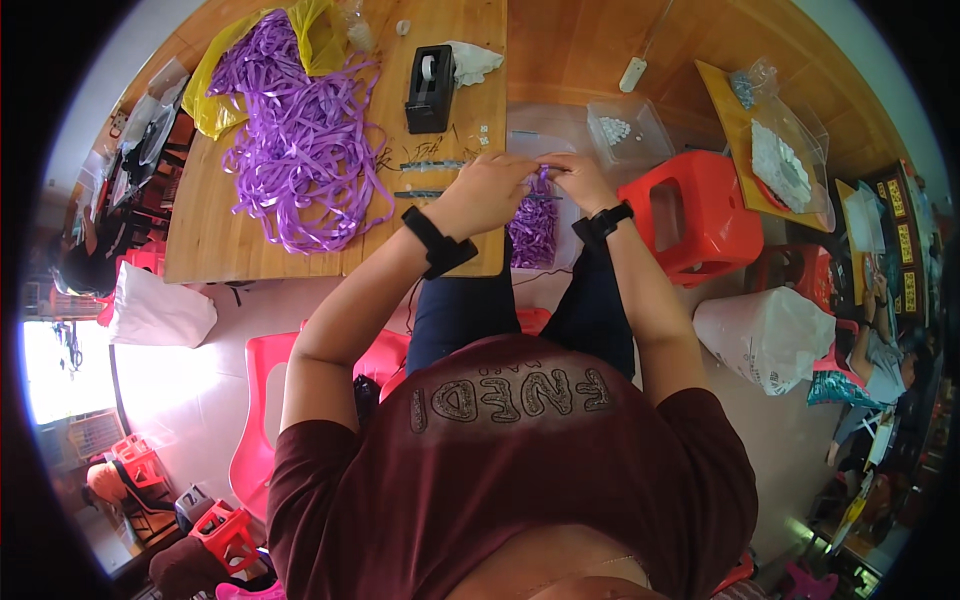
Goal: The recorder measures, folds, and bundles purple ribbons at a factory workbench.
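Observation:
My left hand (487,192) and my right hand (581,183) meet beyond the table's right edge, fingertips pinched together. A purple ribbon (542,182) hangs just below the fingertips and appears pinched between them; its upper end is hidden by the fingers. Beneath them, a clear plastic bin (568,228) holds a pile of short purple ribbon pieces (533,232). Two dark thin strips (420,194) lie on the wooden table (400,262) beside my left hand. Further left spreads a large tangle of purple ribbon (300,160), partly inside a yellow plastic bag (212,102).
A black tape dispenser (430,98) and a crumpled white tissue (474,62) sit at the table's far side. Right of the bin stand a clear tub (640,133) with white pieces and a red stool (700,215). A white sack (765,335) rests on the floor at right.

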